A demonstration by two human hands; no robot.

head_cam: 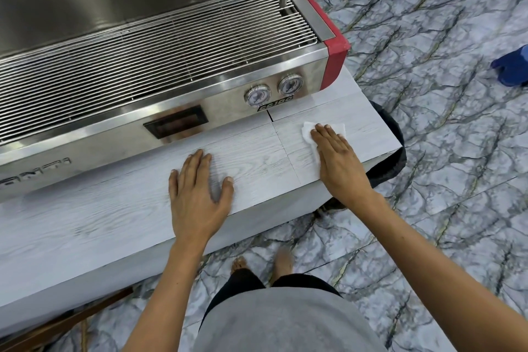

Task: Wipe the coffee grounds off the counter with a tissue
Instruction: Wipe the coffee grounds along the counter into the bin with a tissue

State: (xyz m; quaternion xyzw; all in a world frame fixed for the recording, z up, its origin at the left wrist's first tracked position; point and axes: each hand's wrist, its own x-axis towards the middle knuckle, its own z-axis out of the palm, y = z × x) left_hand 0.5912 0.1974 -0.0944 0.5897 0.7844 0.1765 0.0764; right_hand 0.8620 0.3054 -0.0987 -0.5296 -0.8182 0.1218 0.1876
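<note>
A white tissue (pixel 309 134) lies flat on the pale wood-grain counter (pixel 114 217), near its right end. My right hand (pixel 337 160) presses down on the tissue with fingers straight and together, covering most of it. My left hand (pixel 197 194) rests palm-down on the bare counter to the left, fingers spread, holding nothing. I see no clear coffee grounds on the counter surface around either hand.
A steel espresso machine (pixel 171 71) with a wire drip grate, two gauges and a red side panel stands right behind the hands. A black bin (pixel 391 151) sits on the marbled floor below the counter's right end. A blue object (pixel 511 66) lies at far right.
</note>
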